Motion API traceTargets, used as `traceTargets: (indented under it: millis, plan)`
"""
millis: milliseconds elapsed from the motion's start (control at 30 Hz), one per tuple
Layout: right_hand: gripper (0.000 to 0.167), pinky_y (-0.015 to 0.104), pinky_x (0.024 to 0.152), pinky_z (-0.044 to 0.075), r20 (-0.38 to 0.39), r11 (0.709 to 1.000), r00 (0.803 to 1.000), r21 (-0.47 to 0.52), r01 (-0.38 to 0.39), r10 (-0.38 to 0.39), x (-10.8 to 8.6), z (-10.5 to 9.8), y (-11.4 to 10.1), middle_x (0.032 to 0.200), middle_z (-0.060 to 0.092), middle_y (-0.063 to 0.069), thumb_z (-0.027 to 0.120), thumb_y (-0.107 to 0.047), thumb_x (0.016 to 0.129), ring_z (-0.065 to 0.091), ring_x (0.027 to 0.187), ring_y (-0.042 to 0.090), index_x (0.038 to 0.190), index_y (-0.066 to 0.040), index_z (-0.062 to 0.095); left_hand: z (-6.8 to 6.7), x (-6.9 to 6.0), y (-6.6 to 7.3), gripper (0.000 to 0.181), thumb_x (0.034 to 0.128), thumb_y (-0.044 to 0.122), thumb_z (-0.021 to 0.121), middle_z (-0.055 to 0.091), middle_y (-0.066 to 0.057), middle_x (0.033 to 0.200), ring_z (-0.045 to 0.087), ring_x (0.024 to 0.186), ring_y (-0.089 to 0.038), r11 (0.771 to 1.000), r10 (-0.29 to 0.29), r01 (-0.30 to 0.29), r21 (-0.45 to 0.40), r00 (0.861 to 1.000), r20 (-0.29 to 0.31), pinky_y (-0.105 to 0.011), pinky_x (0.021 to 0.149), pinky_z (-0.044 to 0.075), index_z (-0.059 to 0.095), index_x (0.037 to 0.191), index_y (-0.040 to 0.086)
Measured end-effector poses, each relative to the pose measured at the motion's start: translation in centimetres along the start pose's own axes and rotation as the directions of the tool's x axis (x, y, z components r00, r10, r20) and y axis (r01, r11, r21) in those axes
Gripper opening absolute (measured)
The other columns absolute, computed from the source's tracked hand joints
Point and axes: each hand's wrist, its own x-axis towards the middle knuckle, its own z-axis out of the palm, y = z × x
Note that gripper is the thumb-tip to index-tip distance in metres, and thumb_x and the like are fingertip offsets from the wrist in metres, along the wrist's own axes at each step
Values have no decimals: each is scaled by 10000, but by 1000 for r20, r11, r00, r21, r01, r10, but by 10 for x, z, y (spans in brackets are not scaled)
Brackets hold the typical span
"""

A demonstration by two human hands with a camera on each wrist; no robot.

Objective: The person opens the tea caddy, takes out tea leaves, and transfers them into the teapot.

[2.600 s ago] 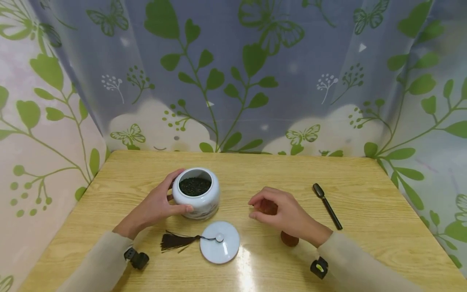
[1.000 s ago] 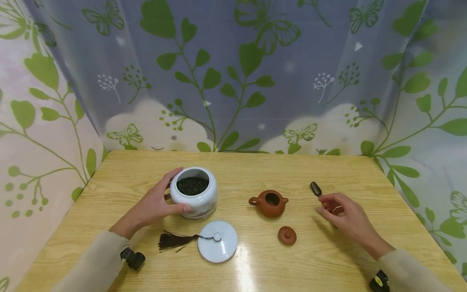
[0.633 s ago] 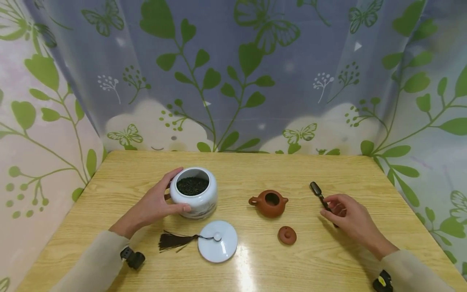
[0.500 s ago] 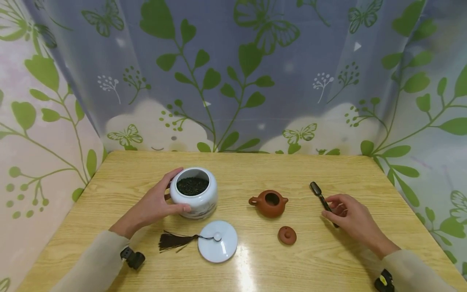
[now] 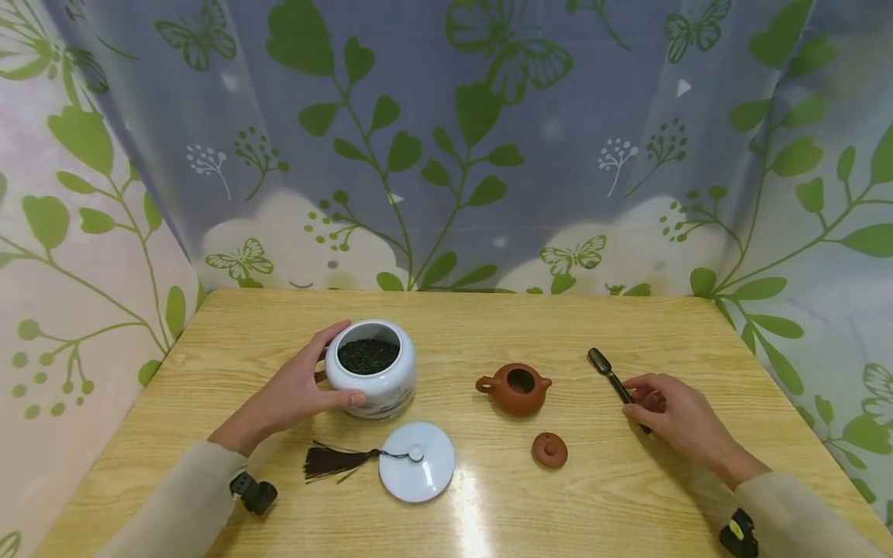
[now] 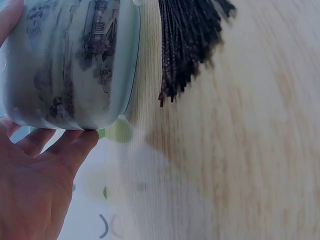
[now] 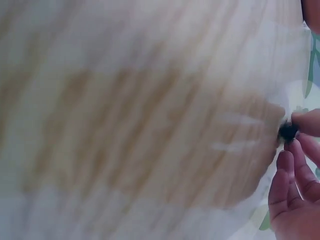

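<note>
one jar [image 5: 380, 394], one scoop [image 5: 612, 379], one teapot [image 5: 519, 398] and two lids [image 5: 427, 474] at one table [image 5: 481, 325]; left hand [image 5: 289, 395] grips the jar, glossy white, holding dark leaves [image 5: 368, 356], at left; right hand [image 5: 680, 415] pinches the slim black scoop, at right

Head view faces forward and down; closer wrist views share its table [image 5: 467, 333].

left grip [image 5: 296, 393] curved wide, right grip [image 5: 678, 412] pinched narrow, both forearms [image 5: 174, 496] stretched forward and inward
</note>
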Motion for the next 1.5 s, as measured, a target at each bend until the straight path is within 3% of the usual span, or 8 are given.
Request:
traceTargets:
  millis: [300, 567, 767, 900, 1100, 1500]
  plan:
    - [300, 262, 714, 554, -18, 998, 998, -48, 51, -52, 2, 1, -1, 1015, 738, 15, 794, -57, 976, 647, 845, 68, 1274, -45, 765, 1, 0, 0, 1123, 900, 310, 930, 357, -137, 1740, 376, 1593, -442, 1000, 1, -1, -2, 1000, 1, -680, 1232, 428, 205, 1746, 169]
    - [335, 287, 744, 567, 18, 999, 1000, -35, -2, 3, 1, -5, 2, 1107, 763, 80, 815, -234, 1005, 715, 946, 186, 1260, -23, 759, 0, 0, 1, 1126, 902, 307, 930, 344, -145, 1749, 356, 1602, -472, 1000, -6, 6, -9, 1000, 0, -665, 1243, 420, 199, 1748, 169]
    - [217, 300, 738, 533, 38, 997, 999, -70, -22, 25, 2, -6, 6, 1034, 760, 16, 800, -278, 1018, 658, 894, 129, 1125, -89, 800, -1, 0, 1, 1116, 904, 299, 929, 350, -145, 1744, 369, 1594, -469, 1000, 2, -2, -6, 1000, -5, -669, 1238, 425, 207, 1746, 173]
    - [189, 308, 725, 520, 13, 998, 1000, -66, -22, 23, 1, -7, 6, 1038, 744, 24, 780, -253, 1034, 636, 885, 129, 1126, -89, 794, 0, 0, 0, 1112, 907, 296, 925, 355, -144, 1742, 374, 1593, -458, 1000, 6, -6, -9, 1000, -2, -662, 1238, 430, 207, 1745, 164]
    - [208, 328, 792, 572, -54, 999, 998, -48, -23, 20, -1, -13, 3, 1131, 781, 64, 717, -282, 1081, 702, 994, 210, 1187, -108, 763, 1, 0, 0, 1119, 898, 306, 933, 353, -115, 1745, 370, 1600, -440, 1000, 1, -1, -14, 1000, -4, -654, 1239, 433, 210, 1744, 188]
    - [322, 192, 762, 572, -101, 998, 994, 50, -26, 31, -1, -20, -2, 1224, 778, 119, 670, -358, 1108, 638, 926, -111, 1299, -107, 736, 1, 0, 1, 1110, 907, 291, 924, 355, -134, 1742, 370, 1595, -457, 1000, 2, -2, -25, 1000, -1, -676, 1238, 421, 206, 1745, 166]
